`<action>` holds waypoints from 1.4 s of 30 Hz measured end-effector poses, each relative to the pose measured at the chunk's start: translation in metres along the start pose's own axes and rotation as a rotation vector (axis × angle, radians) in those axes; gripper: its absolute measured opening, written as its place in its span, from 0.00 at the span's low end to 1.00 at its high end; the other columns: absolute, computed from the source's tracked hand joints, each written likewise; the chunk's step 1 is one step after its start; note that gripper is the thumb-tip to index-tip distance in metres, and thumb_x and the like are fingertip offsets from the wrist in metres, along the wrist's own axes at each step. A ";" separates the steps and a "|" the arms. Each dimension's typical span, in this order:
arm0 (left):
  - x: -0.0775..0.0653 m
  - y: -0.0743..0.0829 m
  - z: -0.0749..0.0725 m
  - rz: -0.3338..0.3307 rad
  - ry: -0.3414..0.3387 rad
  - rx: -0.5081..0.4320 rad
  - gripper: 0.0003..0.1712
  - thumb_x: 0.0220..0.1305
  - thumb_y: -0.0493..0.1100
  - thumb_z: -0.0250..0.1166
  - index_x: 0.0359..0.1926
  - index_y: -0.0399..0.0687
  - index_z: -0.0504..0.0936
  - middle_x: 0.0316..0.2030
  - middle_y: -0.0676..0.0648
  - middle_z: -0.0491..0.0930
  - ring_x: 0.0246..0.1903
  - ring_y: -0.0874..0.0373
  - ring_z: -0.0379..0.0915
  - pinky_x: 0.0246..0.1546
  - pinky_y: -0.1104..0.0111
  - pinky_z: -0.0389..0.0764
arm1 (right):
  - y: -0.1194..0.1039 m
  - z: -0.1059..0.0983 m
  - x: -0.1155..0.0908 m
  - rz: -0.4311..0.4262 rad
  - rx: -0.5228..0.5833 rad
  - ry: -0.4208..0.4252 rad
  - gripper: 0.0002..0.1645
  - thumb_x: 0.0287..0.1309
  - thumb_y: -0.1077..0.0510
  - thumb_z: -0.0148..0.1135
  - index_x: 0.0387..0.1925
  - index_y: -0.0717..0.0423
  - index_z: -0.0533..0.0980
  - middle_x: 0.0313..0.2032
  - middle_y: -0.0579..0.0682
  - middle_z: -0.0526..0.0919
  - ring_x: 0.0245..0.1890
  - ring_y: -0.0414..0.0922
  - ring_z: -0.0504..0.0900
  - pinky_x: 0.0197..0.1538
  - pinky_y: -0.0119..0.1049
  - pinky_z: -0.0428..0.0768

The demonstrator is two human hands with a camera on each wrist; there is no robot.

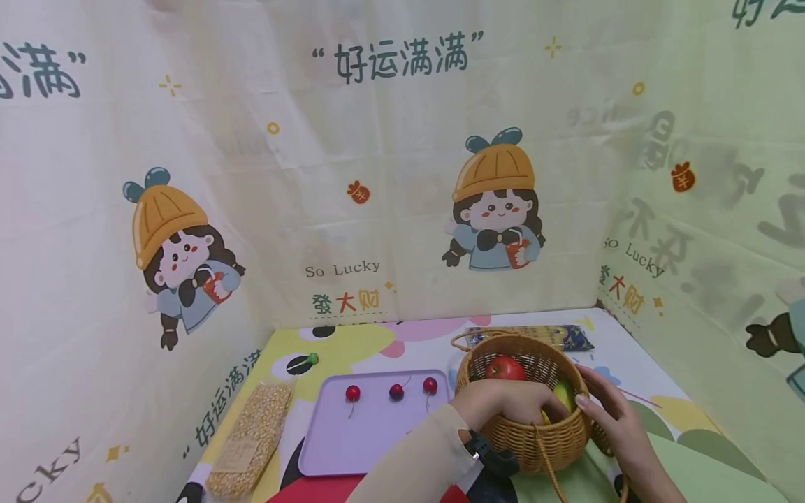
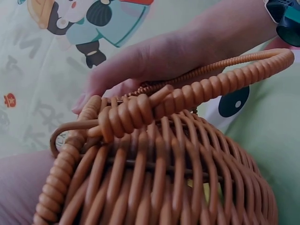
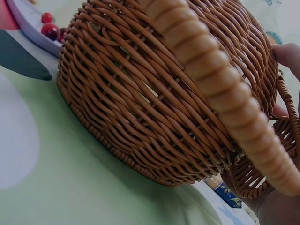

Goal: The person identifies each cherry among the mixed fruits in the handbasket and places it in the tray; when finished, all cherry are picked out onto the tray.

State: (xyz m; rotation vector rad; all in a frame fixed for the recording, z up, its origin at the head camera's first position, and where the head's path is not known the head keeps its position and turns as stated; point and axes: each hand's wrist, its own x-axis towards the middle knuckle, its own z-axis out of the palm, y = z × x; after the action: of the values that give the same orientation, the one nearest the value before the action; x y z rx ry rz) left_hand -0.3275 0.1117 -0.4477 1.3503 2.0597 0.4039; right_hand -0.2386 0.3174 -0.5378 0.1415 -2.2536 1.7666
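Note:
A round brown wicker basket (image 1: pixel 534 447) with looped handles stands at the right of the table. Inside it lie a red apple (image 1: pixel 505 367) and a yellow-green fruit (image 1: pixel 564 393), partly covered. My left hand (image 1: pixel 518 398) reaches over the near rim into the basket, its fingertips hidden among the contents. A bit of yellow shows beneath those fingers, but whether they grip it is not visible. On the right side, my right hand (image 1: pixel 619 416) holds the basket's rim between thumb and fingers. The right wrist view shows the woven wall (image 3: pixel 140 93) close up.
Left of the basket lies a lilac tray (image 1: pixel 327 447) with three cherries (image 1: pixel 396 392) on it. A bag of corn kernels (image 1: pixel 254 436) lies at far left, a small green item (image 1: pixel 312 358) behind the tray. A blue-and-gold packet (image 1: pixel 575 338) lies behind the basket.

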 end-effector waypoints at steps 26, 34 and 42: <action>-0.015 0.003 0.000 -0.011 0.445 -0.125 0.14 0.67 0.43 0.80 0.51 0.64 0.94 0.45 0.71 0.88 0.42 0.81 0.83 0.43 0.83 0.82 | -0.002 0.000 0.001 0.040 0.004 -0.015 0.36 0.87 0.53 0.55 0.88 0.48 0.60 0.68 0.19 0.71 0.64 0.14 0.68 0.55 0.17 0.77; -0.042 0.003 -0.003 0.063 0.563 -0.263 0.15 0.69 0.43 0.78 0.55 0.57 0.93 0.45 0.67 0.90 0.45 0.79 0.84 0.46 0.80 0.85 | -0.004 0.001 0.001 0.031 0.016 -0.021 0.37 0.86 0.52 0.56 0.88 0.49 0.60 0.67 0.19 0.72 0.64 0.14 0.68 0.55 0.15 0.76; -0.070 -0.001 -0.003 0.141 0.635 -0.349 0.17 0.72 0.46 0.77 0.59 0.59 0.93 0.51 0.67 0.91 0.51 0.78 0.84 0.53 0.78 0.85 | -0.002 0.002 0.001 0.045 0.004 0.000 0.37 0.86 0.53 0.56 0.87 0.50 0.60 0.66 0.17 0.71 0.63 0.14 0.68 0.55 0.13 0.75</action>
State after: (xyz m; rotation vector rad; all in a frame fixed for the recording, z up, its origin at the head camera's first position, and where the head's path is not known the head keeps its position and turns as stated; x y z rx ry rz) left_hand -0.3113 0.0482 -0.4221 1.2515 2.2282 1.3296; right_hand -0.2397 0.3155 -0.5359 0.0926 -2.2703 1.7932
